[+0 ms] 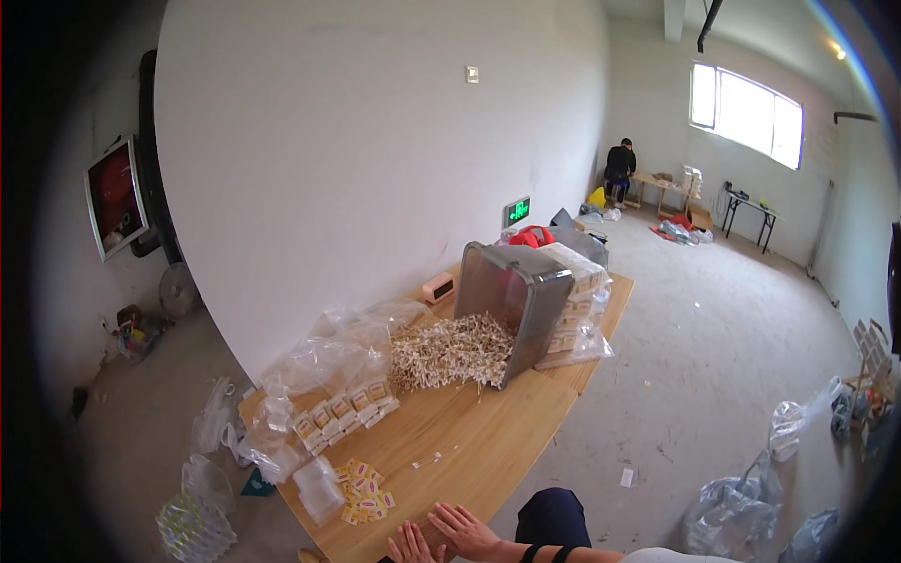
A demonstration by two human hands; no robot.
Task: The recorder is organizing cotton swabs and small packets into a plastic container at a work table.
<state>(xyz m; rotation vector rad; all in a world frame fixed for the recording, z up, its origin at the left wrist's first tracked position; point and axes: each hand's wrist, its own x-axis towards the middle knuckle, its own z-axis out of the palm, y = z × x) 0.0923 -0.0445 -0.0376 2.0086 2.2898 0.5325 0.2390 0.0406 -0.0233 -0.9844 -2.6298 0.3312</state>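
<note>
My left hand (414,544) and my right hand (464,531) lie side by side at the near edge of the wooden table (469,432), fingers stretched out, with nothing visible in them. Just beyond are scattered small yellow and white cards (364,493) and a stack of clear plastic boxes (319,489). A few loose small white pieces (434,459) lie on the bare wood. Farther back, a heap of short sticks with white ends (455,352), like cotton swabs, spills from a grey plastic bin (540,324) tipped on its side. Small labelled boxes (347,413) stand in rows left of it.
Clear plastic bags (328,361) cover the table's left side. Wrapped stacks of white boxes (582,300) stand behind the bin, near a small pink box-shaped device (437,288). Plastic bags (737,507) lie on the floor at right. Another person (619,172) sits at a far table.
</note>
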